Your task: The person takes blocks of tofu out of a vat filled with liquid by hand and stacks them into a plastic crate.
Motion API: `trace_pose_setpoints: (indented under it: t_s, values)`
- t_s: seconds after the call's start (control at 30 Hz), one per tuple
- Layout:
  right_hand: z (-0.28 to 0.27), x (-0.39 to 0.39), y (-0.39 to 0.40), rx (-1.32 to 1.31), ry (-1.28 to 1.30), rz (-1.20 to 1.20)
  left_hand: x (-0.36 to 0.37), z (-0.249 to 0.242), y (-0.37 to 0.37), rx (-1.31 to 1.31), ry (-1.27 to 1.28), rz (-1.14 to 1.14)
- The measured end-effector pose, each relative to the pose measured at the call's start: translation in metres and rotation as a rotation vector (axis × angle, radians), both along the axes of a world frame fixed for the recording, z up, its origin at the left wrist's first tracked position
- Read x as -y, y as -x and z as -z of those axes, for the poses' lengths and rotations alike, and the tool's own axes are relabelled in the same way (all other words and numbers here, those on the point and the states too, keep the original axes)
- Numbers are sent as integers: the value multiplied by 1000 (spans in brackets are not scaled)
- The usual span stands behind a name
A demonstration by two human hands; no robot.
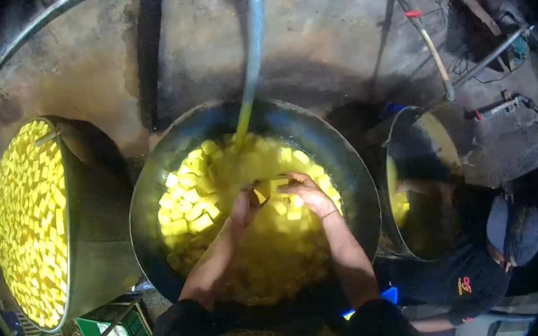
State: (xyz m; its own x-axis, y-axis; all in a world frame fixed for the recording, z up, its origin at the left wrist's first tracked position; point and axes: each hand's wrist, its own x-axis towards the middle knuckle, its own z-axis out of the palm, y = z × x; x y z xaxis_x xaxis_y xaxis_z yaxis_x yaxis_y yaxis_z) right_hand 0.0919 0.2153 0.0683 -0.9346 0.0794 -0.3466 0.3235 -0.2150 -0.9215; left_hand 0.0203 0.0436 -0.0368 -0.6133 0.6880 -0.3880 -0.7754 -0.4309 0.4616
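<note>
Both my hands are over a large dark wok (359,179) of cloudy yellow liquid and yellow tofu-like blocks (189,195). My left hand (244,204) is near the middle, its fingers curled around what looks like a yellow block. Facing it, my right hand (305,193) has bent fingers around a yellow block (279,185). Steam blurs the fingertips and the blocks between the hands. A pale blue hose (253,46) hangs down from above, its lower end at the liquid behind my hands.
To the left stands a big metal vat (97,230) full of yellow blocks; below it is a green crate (136,333). At right, a second vat (392,182) holds some yellow pieces. A co-worker in a cap (514,230) is beside it. Pipes (425,39) run along the stained wall.
</note>
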Motion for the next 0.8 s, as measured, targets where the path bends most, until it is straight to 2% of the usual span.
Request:
trace_pose_setpoints:
  t_s: [0.07, 0.13, 0.17, 0.2, 0.23, 0.3, 0.33, 0.37, 0.4, 0.43, 0.47, 0.5, 0.57, 0.6, 0.63, 0.7, 0.73, 0.77, 0.8]
  values:
    - [-12, 15, -11, 32, -179, -36, -6, 0, -11, -76, -57, -41]
    - [-5, 25, -17, 34, -279, -52, -22, 9, -25, -267, -229, -331]
    - [-1, 29, -18, 34, -372, -75, -26, 8, -30, -268, -235, -327]
    - [-4, 35, -16, 40, -659, -122, -26, -5, -36, -141, -37, -283]
    - [-4, 41, -17, 39, -667, -115, -25, -18, -39, -17, 155, -235]
    - [-3, 54, -14, 44, -483, 171, -30, -7, -36, 116, 81, -213]
    - [-5, 54, -14, 33, -355, 193, -33, -1, -35, 144, 147, -212]
    - [-4, 57, -15, 39, -354, 188, -37, 6, -38, 160, 182, -211]
    - [-14, 65, -14, -50, -519, 204, -39, 5, -40, 177, 216, -209]
    - [-20, 71, -12, -139, -683, 221, -45, 3, -46, 235, -70, -295]
    - [-6, 69, -6, 0, -1122, 102, -50, 2, -51, 291, -356, -378]
    - [-9, 67, -4, 1, -1119, 100, -47, -19, -52, 292, -353, -380]
    - [-26, 60, 5, 97, -833, -159, -35, -74, -45, 646, -51, -464]
    - [-8, 51, 18, 135, -741, -134, -38, -35, -43, 252, -408, -423]
    - [9, 42, 30, 173, -652, -104, -37, -7, -36, 249, -403, -429]
    - [46, 7, 65, 262, -1037, 120, -34, 24, -18, 295, -572, -359]
    - [47, 3, 74, 194, -1190, 204, -29, -6, -16, 354, -376, -412]
    - [48, 0, 84, 119, -1338, 293, -27, -12, -9, 339, -374, -424]
    - [83, -12, 91, -66, -1609, 324, -23, -14, -4, 372, -279, -440]
